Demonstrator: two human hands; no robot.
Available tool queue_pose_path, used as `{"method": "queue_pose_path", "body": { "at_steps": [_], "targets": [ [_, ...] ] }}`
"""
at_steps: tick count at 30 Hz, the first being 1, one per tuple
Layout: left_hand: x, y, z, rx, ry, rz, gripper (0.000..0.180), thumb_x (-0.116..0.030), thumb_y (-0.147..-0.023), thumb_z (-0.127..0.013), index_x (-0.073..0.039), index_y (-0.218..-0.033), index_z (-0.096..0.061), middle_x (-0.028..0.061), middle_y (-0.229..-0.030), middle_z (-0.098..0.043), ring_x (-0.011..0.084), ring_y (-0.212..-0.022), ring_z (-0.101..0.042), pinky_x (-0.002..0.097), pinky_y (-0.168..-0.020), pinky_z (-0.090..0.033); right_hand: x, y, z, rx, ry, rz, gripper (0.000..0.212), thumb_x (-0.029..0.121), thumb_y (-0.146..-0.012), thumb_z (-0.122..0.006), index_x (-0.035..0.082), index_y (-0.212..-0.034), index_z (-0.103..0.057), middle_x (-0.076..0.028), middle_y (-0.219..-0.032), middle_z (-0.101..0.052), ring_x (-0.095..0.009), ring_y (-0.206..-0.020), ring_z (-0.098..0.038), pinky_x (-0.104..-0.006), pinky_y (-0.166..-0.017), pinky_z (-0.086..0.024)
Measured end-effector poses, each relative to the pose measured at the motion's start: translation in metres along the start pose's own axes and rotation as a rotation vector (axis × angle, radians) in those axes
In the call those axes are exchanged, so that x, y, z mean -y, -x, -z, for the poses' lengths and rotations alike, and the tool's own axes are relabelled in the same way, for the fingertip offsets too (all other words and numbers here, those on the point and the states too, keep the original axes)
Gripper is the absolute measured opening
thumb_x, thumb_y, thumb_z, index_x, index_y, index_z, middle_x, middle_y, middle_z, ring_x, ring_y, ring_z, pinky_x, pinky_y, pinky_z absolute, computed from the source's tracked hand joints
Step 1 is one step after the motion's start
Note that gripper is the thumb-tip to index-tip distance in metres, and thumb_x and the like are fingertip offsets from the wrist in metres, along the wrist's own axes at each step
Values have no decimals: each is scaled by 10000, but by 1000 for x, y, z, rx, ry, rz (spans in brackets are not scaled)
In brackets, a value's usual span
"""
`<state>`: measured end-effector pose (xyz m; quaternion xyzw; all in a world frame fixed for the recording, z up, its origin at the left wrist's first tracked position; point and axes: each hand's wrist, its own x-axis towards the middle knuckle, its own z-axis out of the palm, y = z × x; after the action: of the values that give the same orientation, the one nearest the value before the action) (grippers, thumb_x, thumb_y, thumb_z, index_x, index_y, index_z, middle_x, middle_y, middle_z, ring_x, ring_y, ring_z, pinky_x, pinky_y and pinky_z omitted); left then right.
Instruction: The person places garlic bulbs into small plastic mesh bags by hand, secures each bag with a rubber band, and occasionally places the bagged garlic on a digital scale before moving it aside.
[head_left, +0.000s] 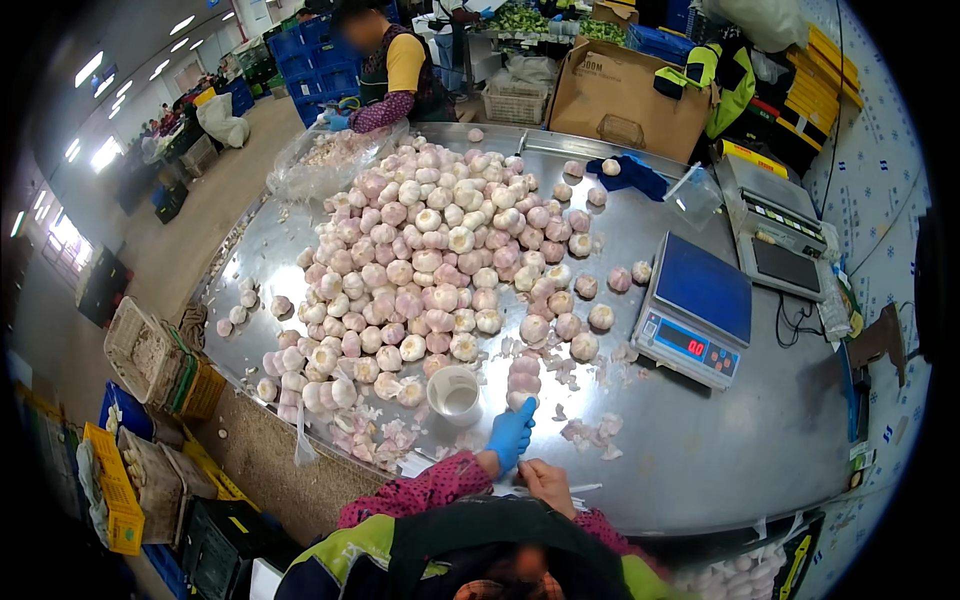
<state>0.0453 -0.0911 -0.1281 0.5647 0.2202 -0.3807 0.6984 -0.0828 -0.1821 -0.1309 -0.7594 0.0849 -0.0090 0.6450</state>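
Note:
My left hand (511, 436), in a blue glove, is closed at the near end of a short, tight column of garlic bulbs (523, 378), which looks bagged in a thin net. Just below it, close to the table's front edge, my bare right hand (548, 485) has its fingers curled together; what they pinch is too small to tell. White strips (588, 488) lie by that hand. Left of the column stands a white plastic cup (455, 395), its mouth facing up. Beyond both hands rises a large heap of loose garlic bulbs (420, 250).
A blue-topped scale (695, 310) stands right on the metal table (770, 430), with another weighing device (775, 220) behind it. Garlic skins (595, 435) litter the surface. Across the heap, a person (390, 75) works beside a clear plastic bag (335, 160). Crates (150, 355) line the left floor.

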Motion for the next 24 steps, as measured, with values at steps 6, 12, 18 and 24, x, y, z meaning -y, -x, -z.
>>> {"method": "queue_pose_path", "body": {
  "at_steps": [6, 12, 18, 24],
  "targets": [
    [5, 17, 38, -166, -924, -757, 319, -357, -912, -600, -45, -849, -579, 169, -664, -593, 363, -585, -566, 458, -583, -457, 44, -20, 10, -224, 453, 412, 136, 129, -855, -699, 18, -785, -664, -114, -698, -629, -300, -589, -598, -377, -550, -460],
    [-13, 79, 38, -236, -1178, -1173, 111, -172, -926, -556, -63, -918, -579, 160, -801, -565, 399, -714, -588, 472, -634, -476, 75, -50, 11, -324, 365, 514, 161, 125, -785, -761, 43, -713, -643, -88, -711, -556, -268, -648, -561, -382, -581, -424],
    [-42, 118, 53, 36, -1255, -1285, 150, -149, -927, -564, -58, -1033, -617, 133, -835, -571, 332, -780, -603, 423, -659, -479, 83, -73, 10, -133, 189, 492, 221, 145, -807, -743, 7, -710, -599, -94, -886, -540, -211, -770, -551, -327, -701, -441],
    [-49, 138, 54, 285, -995, -866, 164, -139, -887, -646, -68, -1034, -627, 127, -899, -606, 320, -856, -631, 385, -716, -498, 75, -74, 0, 489, -516, -303, 161, 147, -933, -652, -2, -873, -666, -17, -930, -627, -83, -747, -569, -223, -711, -472]
  ]
}}
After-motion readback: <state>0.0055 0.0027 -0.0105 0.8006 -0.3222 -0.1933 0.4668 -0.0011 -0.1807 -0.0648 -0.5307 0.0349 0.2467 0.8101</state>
